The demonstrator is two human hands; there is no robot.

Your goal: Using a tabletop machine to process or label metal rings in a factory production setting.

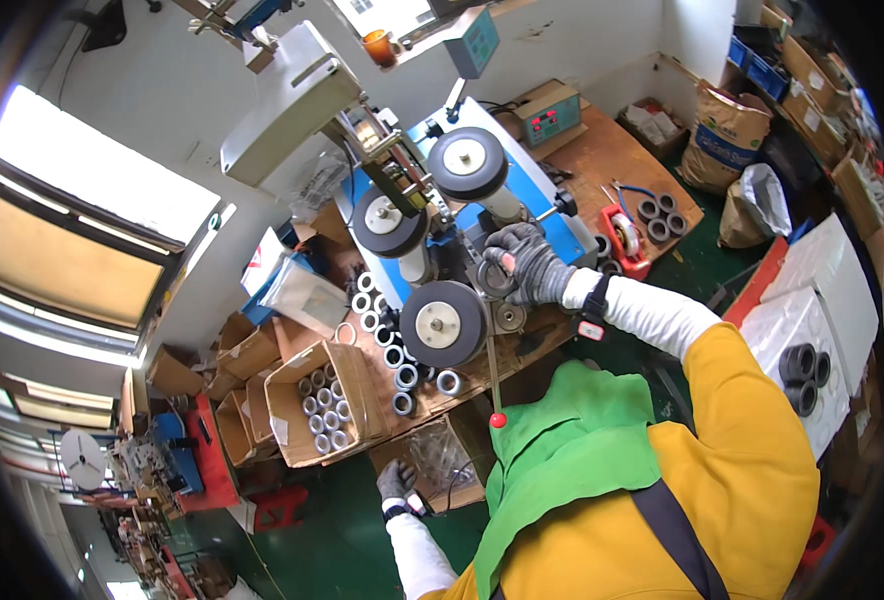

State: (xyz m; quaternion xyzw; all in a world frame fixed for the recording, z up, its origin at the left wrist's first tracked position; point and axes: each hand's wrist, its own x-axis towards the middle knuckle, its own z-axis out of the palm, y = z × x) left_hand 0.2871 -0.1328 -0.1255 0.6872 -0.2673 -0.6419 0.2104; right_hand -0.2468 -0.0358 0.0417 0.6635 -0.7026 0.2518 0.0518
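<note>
My right hand (530,265), in a grey glove, is closed on a dark ring (496,279) at the front of a blue and white machine. Three black rollers with pale hubs surround that spot: a front roller (442,324), a left roller (389,222) and a far roller (466,163). Just below the ring sits a small round metal part (509,317). A thin lever with a red knob (498,420) points toward me. My left hand (397,481), also gloved, hangs low beside an open box (472,490), its fingers curled with nothing visible in them.
Several loose rings (393,355) line the bench left of the machine. A cardboard box (362,390) of rings stands at the bench's near-left corner. On the right lie a red tape dispenser (626,240) and more dark rings (659,229). A control box (552,115) sits behind.
</note>
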